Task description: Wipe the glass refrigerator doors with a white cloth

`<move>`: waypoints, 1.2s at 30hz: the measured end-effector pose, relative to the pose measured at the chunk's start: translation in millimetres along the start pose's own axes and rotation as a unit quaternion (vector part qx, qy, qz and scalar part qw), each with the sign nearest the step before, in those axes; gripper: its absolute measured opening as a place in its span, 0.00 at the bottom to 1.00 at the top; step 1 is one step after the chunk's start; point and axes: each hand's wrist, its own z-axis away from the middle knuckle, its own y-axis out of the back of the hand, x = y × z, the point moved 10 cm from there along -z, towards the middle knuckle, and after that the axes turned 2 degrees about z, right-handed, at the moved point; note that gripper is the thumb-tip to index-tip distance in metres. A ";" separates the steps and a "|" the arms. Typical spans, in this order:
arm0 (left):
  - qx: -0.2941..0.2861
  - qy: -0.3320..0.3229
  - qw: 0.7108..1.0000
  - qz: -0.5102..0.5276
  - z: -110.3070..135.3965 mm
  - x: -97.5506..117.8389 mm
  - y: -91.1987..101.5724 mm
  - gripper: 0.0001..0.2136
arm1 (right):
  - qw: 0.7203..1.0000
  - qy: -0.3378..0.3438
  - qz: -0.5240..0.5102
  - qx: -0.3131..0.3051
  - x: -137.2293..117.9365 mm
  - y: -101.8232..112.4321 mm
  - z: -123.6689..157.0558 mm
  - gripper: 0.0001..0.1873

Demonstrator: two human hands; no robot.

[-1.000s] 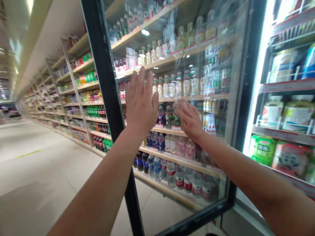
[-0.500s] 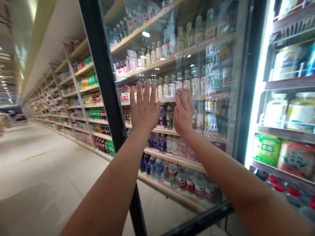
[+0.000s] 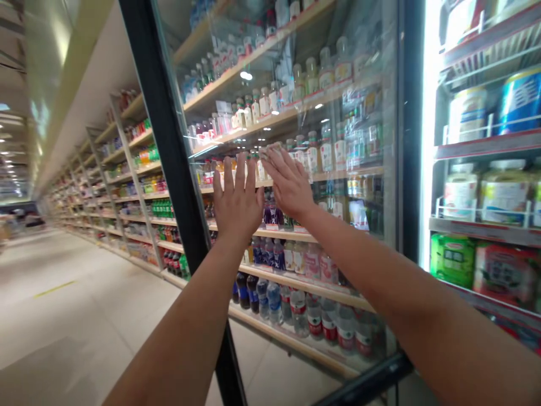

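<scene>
My left hand (image 3: 237, 206) lies flat against the glass door (image 3: 359, 129), its fingers spread and holding nothing. Just right of it, my right hand (image 3: 291, 186) presses a crumpled, pale cloth (image 3: 273, 150) to the same pane. Only a bit of the cloth shows, at the fingertips; the palm hides the rest. The door stands swung open in its black frame (image 3: 169, 124), and bottles on the shelves behind are seen through it.
To the right is the lit cooler (image 3: 486, 225) with bottles, cans and green and red packs on its racks. Long shelves (image 3: 127, 175) of drinks run away at the left, beside the pale floor (image 3: 93, 316). The door's black bottom rail (image 3: 367, 379) crosses low in front.
My right hand has slid left across the glass with the cloth, coming close to my left hand, and now tilts leftward. The left hand keeps flat on the pane. The view has shifted slightly.
</scene>
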 end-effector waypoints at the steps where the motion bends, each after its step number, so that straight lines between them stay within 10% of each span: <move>1: 0.002 -0.001 1.000 0.000 -0.1 0.2 0.7 0.29 | 0.999 0.036 0.006 -0.016 6.4 0.7 -6.7 0.32; 4: 0.004 -0.009 1.000 -0.021 -0.2 3.2 3.1 0.29 | 0.999 0.020 0.024 0.008 67.4 9.0 -29.3 0.32; 9: -0.001 -0.005 0.999 -0.051 1.8 5.2 2.5 0.29 | 0.951 -0.245 0.022 0.186 167.3 30.9 -19.6 0.31; 16: -0.017 0.008 0.994 -0.104 -3.3 7.7 12.7 0.25 | 0.996 0.088 0.016 0.021 65.4 22.0 -14.3 0.32; 23: -0.020 0.057 0.995 -0.076 -41.9 -12.2 20.1 0.27 | 0.960 -0.188 0.006 0.207 148.8 32.2 -7.4 0.34; 30: -0.001 0.045 0.996 -0.077 -40.6 -17.9 11.7 0.28 | 0.986 0.163 0.034 0.022 47.7 20.3 3.2 0.30; 36: -0.002 0.045 0.997 -0.063 -39.8 -19.6 9.7 0.29 | 0.968 -0.150 0.056 0.194 157.7 27.1 2.3 0.31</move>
